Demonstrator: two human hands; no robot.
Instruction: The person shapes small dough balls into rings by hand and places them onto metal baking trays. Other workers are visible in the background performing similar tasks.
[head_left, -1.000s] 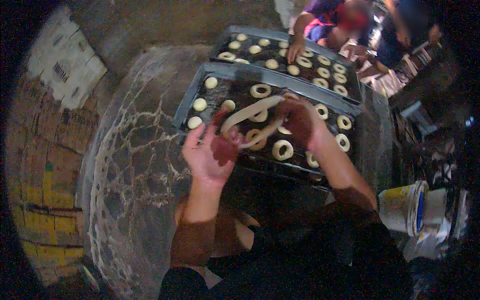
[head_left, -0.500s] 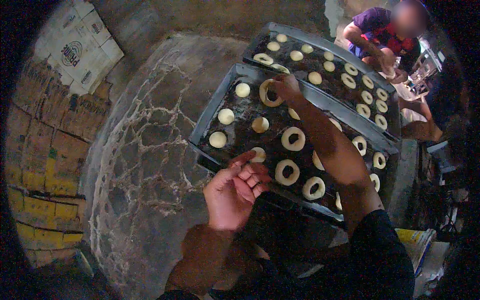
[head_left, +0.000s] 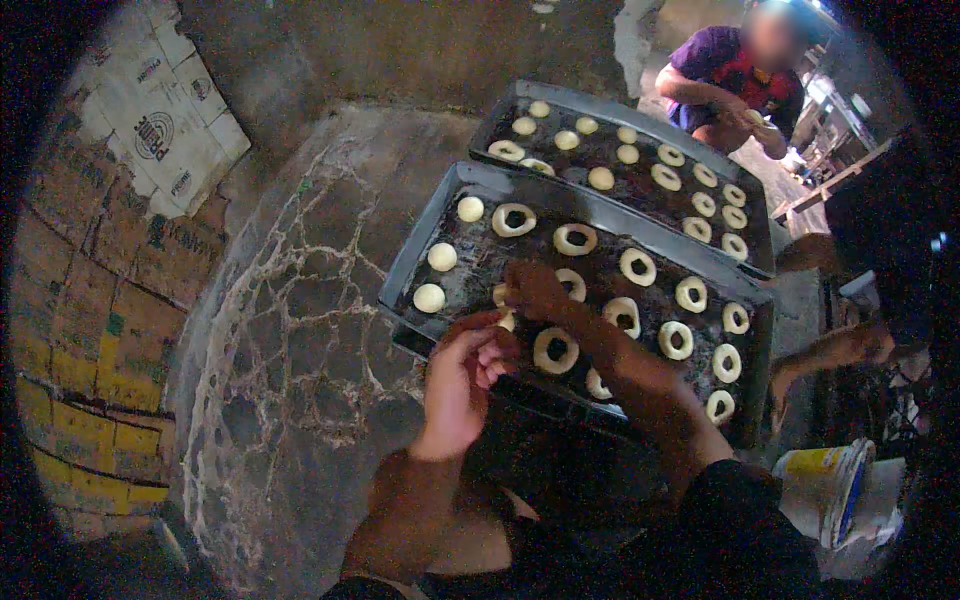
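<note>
- The right hand [head_left: 528,288] reaches down from the right, its fingers at a pale, round dough ball [head_left: 500,295]; shadow hides the tips, so I cannot tell whether they pinch it.
- The left hand [head_left: 470,365] is palm-up with loosely bent fingers, the thumb side close by a 2nd cream dough ball [head_left: 507,321]; contact is unclear.
- The key relation: both balls lie between the hands, just beyond the left fingertips. The upper ball is nearer the right hand, the lower nearer the left; being round, neither shows a long axis.
- Just right of the lower ball lies a thick, pale dough ring [head_left: 556,350], flat beneath the right forearm.
- All sit in the dark, shallow metal tray [head_left: 421,238], where 3 whitish dough balls [head_left: 441,257] line the left end.
- Behind it stands a similar grey-rimmed metal tray [head_left: 610,109]; beyond that, a co-worker in purple and red [head_left: 708,62].
</note>
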